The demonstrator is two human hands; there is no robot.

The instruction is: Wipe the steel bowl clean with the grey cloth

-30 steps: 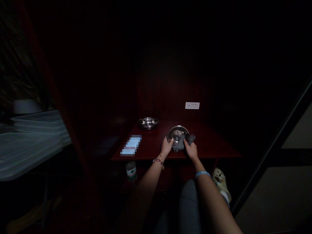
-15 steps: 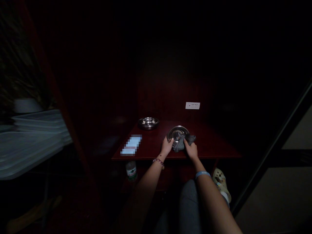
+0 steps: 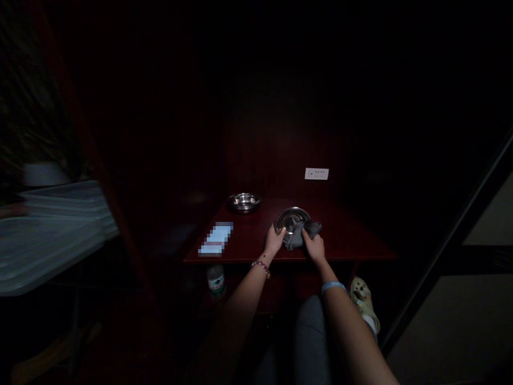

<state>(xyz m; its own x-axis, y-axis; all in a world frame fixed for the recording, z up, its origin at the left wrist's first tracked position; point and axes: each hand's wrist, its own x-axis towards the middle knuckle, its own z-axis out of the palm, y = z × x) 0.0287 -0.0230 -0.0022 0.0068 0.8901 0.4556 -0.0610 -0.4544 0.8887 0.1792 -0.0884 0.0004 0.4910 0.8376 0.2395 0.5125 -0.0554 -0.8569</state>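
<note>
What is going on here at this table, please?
A person's left hand grips a round metal dish near its rim. The right hand holds a grey cloth against the dish's near right side. Farther back and to the left, what looks like a stack of metal dishes rests on the reddish table.

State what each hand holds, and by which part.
Left hand: the metal dish, by its left rim. Right hand: the grey cloth, by its near side.
</note>
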